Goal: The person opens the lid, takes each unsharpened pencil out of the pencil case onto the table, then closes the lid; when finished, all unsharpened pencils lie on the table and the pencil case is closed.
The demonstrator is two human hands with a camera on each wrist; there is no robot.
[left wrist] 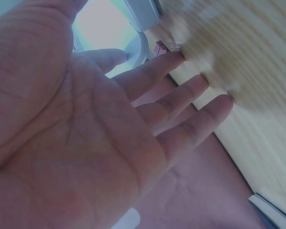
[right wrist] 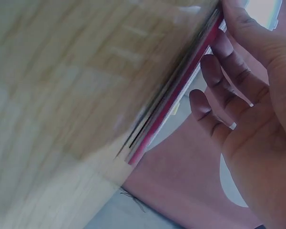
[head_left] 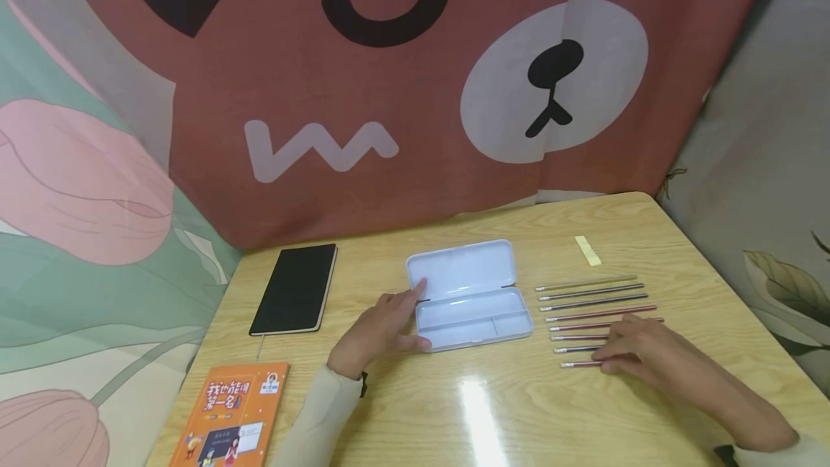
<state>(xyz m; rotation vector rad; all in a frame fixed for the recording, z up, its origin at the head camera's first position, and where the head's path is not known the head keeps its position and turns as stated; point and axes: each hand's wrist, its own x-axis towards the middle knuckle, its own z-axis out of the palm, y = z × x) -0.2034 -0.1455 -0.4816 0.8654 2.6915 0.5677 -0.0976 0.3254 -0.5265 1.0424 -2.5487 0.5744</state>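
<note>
A pale blue pencil case (head_left: 473, 326) lies with its lid (head_left: 463, 269) raised, and its compartments hold nothing. My left hand (head_left: 379, 326) is at the case's left side, one finger on the lid's edge and the thumb by the lower left corner. In the left wrist view its fingers (left wrist: 152, 71) are spread and fairly straight. On the right, several pencils lie in a row, their eraser ends to the left. My right hand (head_left: 655, 355) pinches the nearest pencil (head_left: 577, 365) between thumb and index finger; it looks red (right wrist: 167, 112) in the right wrist view.
A black notebook (head_left: 295, 290) lies at the left, with an orange book (head_left: 230, 413) in front of it. A small yellow paper strip (head_left: 588, 251) sits beyond the pencils. A printed cloth (head_left: 363, 92) hangs along the table's back edge.
</note>
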